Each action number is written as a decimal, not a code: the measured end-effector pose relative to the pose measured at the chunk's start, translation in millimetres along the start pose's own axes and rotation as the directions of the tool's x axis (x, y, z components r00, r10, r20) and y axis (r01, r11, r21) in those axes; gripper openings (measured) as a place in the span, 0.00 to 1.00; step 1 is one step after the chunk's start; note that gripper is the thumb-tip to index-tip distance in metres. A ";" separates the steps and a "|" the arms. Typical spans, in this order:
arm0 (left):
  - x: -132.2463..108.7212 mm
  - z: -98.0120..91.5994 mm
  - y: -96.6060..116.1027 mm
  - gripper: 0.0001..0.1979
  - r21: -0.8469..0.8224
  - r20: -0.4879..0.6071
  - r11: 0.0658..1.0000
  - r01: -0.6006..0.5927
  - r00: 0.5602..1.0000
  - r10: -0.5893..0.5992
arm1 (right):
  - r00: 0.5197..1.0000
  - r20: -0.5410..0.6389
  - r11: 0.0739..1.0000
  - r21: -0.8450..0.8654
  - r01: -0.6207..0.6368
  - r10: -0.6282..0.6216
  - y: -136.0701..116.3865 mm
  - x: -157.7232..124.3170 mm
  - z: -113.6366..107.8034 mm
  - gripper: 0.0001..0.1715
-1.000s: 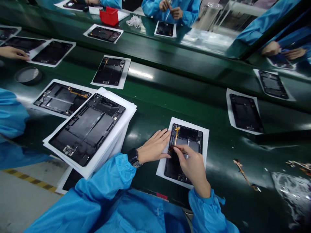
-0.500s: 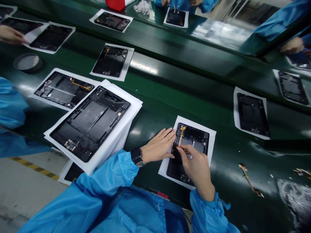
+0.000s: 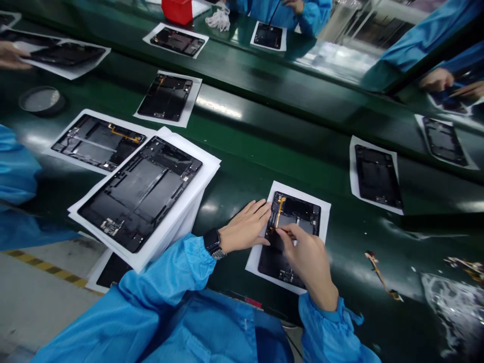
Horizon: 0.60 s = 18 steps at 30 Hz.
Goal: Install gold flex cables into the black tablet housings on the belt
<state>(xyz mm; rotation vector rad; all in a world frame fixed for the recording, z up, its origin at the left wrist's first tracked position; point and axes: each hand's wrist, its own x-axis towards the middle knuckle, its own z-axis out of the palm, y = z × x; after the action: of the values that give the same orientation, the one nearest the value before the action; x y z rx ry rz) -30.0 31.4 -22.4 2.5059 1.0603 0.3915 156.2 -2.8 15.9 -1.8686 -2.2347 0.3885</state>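
Observation:
A black tablet frame [image 3: 298, 217] lies on a white sheet [image 3: 325, 212] on the green belt in front of me. An orange flex cable [image 3: 280, 209] runs down its left part. My left hand [image 3: 244, 227], fingers stretched out flat, rests on the sheet and the frame's left edge. My right hand [image 3: 304, 254] lies over the frame's lower half, thumb and forefinger pinched at the lower end of the flex cable. A black watch [image 3: 212, 243] sits on my left wrist.
A stack of white sheets topped by a large black frame [image 3: 141, 189] lies at my left. More frames on sheets [image 3: 376, 174] dot the green belt [image 3: 264, 146]. A loose orange cable [image 3: 380, 275] and a plastic bag [image 3: 451, 302] lie at right. Other people's hands work at the far side and at the left edge.
My hands have hardly moved; the right fingertips stay pinched at the flex cable. The view has shifted slightly. A co-worker's hand at far left has drawn a frame leftward.

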 end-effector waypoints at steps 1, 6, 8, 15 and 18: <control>0.0 -0.4 0.1 0.44 0.002 0.001 1.000 0.000 1.000 0.000 | 1.000 0.001 1.000 -0.011 -0.007 0.007 0.9 -0.9 -0.2 0.12; -0.1 -3.3 1.0 0.44 0.001 0.004 1.000 0.009 1.000 -0.009 | 1.000 0.022 0.996 -0.086 0.002 0.000 -3.5 -0.3 2.5 0.12; -0.1 -3.6 1.0 0.43 -0.001 0.003 1.000 0.006 1.000 -0.006 | 0.999 0.041 0.993 -0.118 0.001 0.004 -6.3 1.3 3.2 0.12; 0.3 -4.1 1.4 0.42 0.009 0.009 1.000 0.006 1.000 -0.006 | 0.999 0.030 0.982 -0.187 0.026 -0.020 -13.1 0.4 4.2 0.12; 0.5 -5.5 2.3 0.43 0.003 0.020 1.000 0.015 1.000 -0.015 | 0.999 0.014 0.986 -0.161 0.051 -0.049 -13.3 -0.6 5.5 0.12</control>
<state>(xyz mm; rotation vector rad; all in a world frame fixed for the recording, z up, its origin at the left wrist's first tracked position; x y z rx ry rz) -30.4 31.7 -16.4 2.4975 1.0720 0.3607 142.1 -6.0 15.1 -1.8856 -2.3793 0.2152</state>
